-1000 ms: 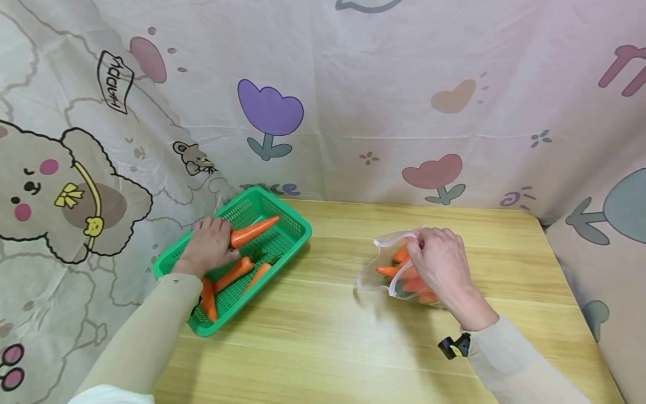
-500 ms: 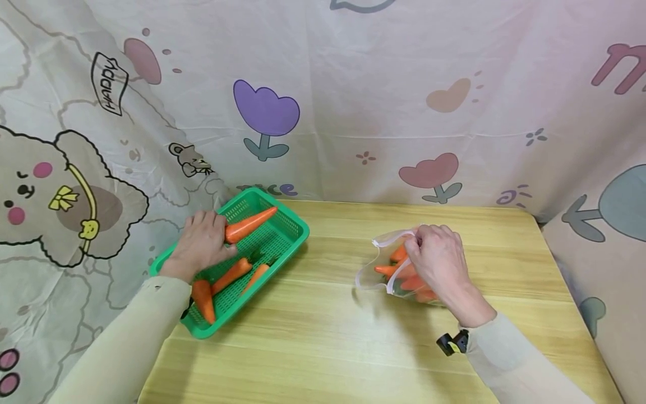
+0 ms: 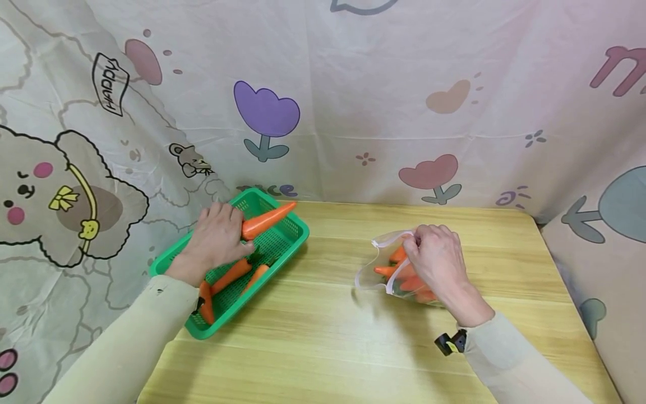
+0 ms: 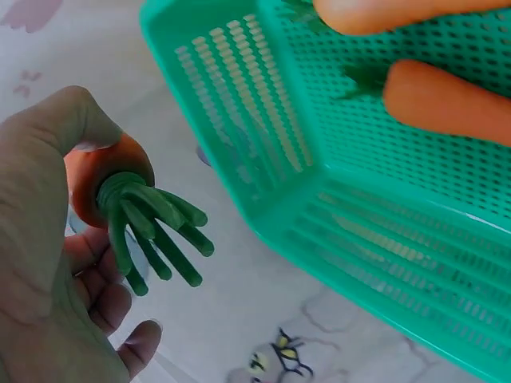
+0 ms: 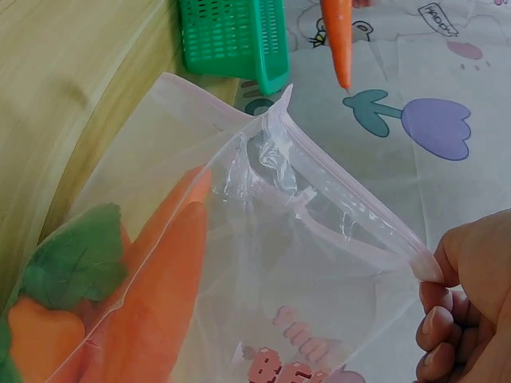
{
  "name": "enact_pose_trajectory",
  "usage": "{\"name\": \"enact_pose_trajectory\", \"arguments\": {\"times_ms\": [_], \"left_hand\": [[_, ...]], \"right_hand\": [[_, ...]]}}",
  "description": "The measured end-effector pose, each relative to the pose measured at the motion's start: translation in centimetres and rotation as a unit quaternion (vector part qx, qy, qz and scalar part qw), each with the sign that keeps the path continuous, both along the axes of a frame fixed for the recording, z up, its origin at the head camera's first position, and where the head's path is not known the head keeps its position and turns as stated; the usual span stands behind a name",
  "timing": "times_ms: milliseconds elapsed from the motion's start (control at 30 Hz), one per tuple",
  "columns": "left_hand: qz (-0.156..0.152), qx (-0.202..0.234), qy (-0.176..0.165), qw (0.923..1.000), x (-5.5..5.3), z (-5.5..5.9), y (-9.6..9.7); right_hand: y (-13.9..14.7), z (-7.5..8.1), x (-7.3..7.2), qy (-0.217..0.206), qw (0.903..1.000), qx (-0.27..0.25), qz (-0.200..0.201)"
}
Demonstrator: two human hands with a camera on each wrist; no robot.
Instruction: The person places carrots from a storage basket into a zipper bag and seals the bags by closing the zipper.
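Observation:
My left hand (image 3: 214,238) grips an orange carrot (image 3: 267,220) by its thick end, above the green basket (image 3: 277,242), tip pointing to the far right. In the left wrist view, short green stem stubs (image 4: 148,211) stick out of this carrot's end, which my thumb and fingers hold. Three other carrots show in the basket, one nearest its front end (image 3: 206,304) and partly hidden by my sleeve. On the right, my right hand (image 3: 436,261) pinches the upper edge of a clear zip bag (image 5: 239,271). Several carrots (image 5: 152,303) and some green leaves (image 5: 76,259) show inside it.
The basket and bag are on a light wooden table (image 3: 313,325), with a gap between them. Printed cloth (image 3: 343,101) hangs behind and at both sides, close to the basket's left side.
The carrot in my left hand has shifted slightly leftward, then right and upward, its tip now reaching over the basket's far edge. My right hand keeps hold of the bag, almost still.

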State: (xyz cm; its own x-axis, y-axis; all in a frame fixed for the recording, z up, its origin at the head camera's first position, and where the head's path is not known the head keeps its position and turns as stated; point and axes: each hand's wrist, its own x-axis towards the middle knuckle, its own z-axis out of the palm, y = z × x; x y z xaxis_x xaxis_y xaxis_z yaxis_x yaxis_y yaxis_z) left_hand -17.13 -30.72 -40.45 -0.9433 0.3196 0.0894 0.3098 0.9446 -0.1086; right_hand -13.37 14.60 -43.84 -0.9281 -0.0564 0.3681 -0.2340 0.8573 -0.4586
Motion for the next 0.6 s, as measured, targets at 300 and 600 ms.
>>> {"name": "enact_pose_trajectory", "arguments": {"times_ms": [300,600], "left_hand": [[-0.033,0.013,0.024,0.9991,0.3,0.3,2.7],[-0.073,0.020,0.026,0.9968,0.9,0.3,6.7]], "right_hand": [[-0.2,0.3,0.1,-0.003,1.0000,0.000,0.001],[0.0,0.4,0.1,0.003,1.0000,0.002,0.000]]}}
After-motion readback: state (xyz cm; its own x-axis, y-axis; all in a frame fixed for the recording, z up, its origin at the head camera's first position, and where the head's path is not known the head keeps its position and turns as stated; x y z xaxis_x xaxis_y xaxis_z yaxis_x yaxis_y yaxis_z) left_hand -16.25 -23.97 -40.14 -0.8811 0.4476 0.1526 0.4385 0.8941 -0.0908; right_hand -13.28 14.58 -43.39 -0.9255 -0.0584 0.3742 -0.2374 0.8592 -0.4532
